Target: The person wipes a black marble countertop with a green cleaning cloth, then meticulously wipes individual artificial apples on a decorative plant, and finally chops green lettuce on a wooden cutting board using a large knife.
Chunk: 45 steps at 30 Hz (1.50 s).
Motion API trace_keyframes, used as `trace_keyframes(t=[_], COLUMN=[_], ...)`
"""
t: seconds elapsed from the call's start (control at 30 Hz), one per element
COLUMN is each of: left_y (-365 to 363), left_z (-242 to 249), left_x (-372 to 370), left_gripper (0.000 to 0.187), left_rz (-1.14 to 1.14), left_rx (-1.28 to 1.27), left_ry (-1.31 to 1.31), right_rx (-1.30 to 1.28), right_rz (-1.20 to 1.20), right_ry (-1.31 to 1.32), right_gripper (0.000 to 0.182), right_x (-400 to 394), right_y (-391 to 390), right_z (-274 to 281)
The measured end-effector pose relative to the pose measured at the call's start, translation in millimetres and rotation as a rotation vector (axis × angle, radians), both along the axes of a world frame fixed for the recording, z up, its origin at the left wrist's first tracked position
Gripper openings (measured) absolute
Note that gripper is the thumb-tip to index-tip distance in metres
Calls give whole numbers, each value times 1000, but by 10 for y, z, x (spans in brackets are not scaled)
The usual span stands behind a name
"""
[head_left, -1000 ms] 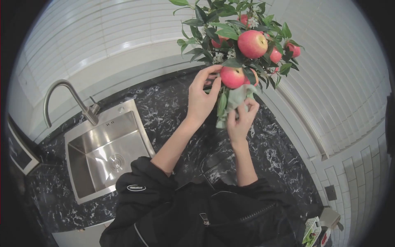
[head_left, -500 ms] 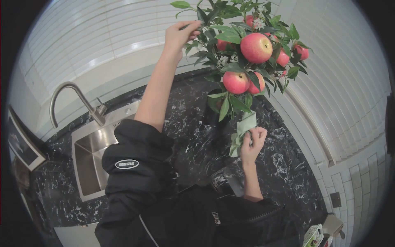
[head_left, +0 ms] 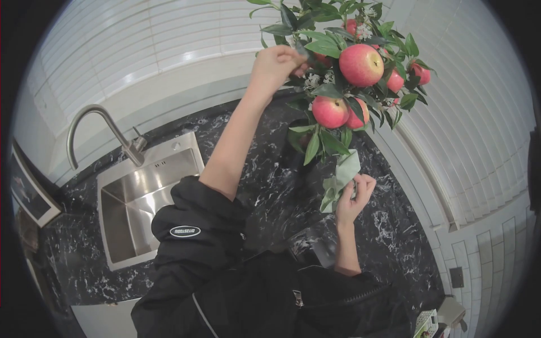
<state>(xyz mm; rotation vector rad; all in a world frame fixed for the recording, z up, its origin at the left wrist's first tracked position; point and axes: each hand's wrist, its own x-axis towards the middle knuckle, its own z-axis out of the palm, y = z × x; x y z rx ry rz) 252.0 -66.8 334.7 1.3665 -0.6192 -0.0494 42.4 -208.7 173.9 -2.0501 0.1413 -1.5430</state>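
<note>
A leafy arrangement with several red apples (head_left: 361, 66) and small white flowers stands in a dark vase on the black marbled counter. My left hand (head_left: 279, 66) is raised at the arrangement's left side, its fingers pinched together at a leaf (head_left: 301, 54). Lower right, below the leaves, my right hand (head_left: 356, 197) grips a pale green cloth (head_left: 347, 167), which sticks up and hangs to the left of the fingers.
A steel sink (head_left: 135, 208) with a curved faucet (head_left: 101, 112) is on the left. Blinds (head_left: 456, 112) rise behind the counter (head_left: 389, 225). A framed picture (head_left: 34, 191) leans at the far left. A small basket (head_left: 426, 323) sits at the bottom right.
My left hand has moved right and slightly down, further into the leaves. My right hand and the cloth have shifted slightly right. The arrangement also appears a little further right.
</note>
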Motion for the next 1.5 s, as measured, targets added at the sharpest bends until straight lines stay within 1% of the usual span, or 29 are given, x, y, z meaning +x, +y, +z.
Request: trace_keyframes(t=[0.1,0.2,0.27,0.3,0.33,0.37,0.4,0.47,0.53,0.6,0.67,0.7,0.77,0.8,0.87,0.9,0.97,1.0,1.03,1.07,1.1,1.17,1.2,1.23,1.27,1.3,1.37,1.4,1.5], left_y=[64,86,71,56,56,34,20,153,222,281,272,209,156,118,92,55,20,-6,-8,-1,13,61,88,105,124,141,175,190,201], left_z=[-49,115,208,172,143,73,-4,4,19,-7,-121,-202,-364,-425,-502,-522,-533,-535,-523,-506,-492,-488,-472,-456,-443,-440,-464,-482,-527], left_x=[-54,-141,-171,-144,-34,54,21,-191,-425,-671,-855,-900,-947,-961,-927,-926,-913,-936,-960,-974,-978,-942,-933,-937,-938,-935,-929,-930,-925], left_gripper=[25,43,53,57,42,33,33,28,27,30,39,42,64,71,79,81,62,57,46,35,29,19,16,13,16,18,20,21,21], left_rz=[60,67,120,125,142,148,127,198,257,308,318,314,157,115,-21,-62,-157,-180,-181,-181,-173,-181,-175,-190,-206,-211,-225,-227,-275], left_rx=[138,81,99,115,144,182,219,194,182,148,99,98,165,196,209,228,256,271,269,264,267,329,348,356,363,367,336,326,310], left_ry=[5,20,-47,-50,-126,-195,-220,-186,-161,-153,-142,-147,4,36,181,212,208,208,223,237,241,219,209,167,128,105,151,163,149], right_rx=[-2,-7,-20,-13,-45,-69,-61,23,128,266,257,269,296,315,154,134,268,306,286,263,256,212,203,283,362,400,469,484,517], right_rz=[-5,3,30,30,46,54,39,-13,-66,-125,-161,-167,89,167,88,70,201,230,260,289,311,340,354,409,463,493,686,735,767], right_ry=[-1,17,-5,5,-4,-3,9,233,450,700,1034,1112,1477,1558,1340,1278,738,600,538,476,439,472,475,473,474,472,453,450,445], right_gripper=[7,7,8,9,10,11,12,9,8,11,19,22,38,44,40,41,32,30,30,34,38,34,34,26,20,19,21,22,19], right_x=[18,34,66,41,72,54,-10,-20,-86,-184,-229,-240,-266,-272,-233,-217,-112,-74,-17,52,119,261,308,322,339,351,360,358,347], right_y=[17,50,70,80,66,62,40,-75,-203,-347,-510,-573,-635,-628,-533,-463,-254,-177,-97,-11,48,125,149,148,151,130,43,9,-84], right_z=[18,46,51,31,58,51,20,64,72,49,-188,-313,-306,-247,76,230,604,727,800,883,924,934,937,934,930,916,860,826,755])
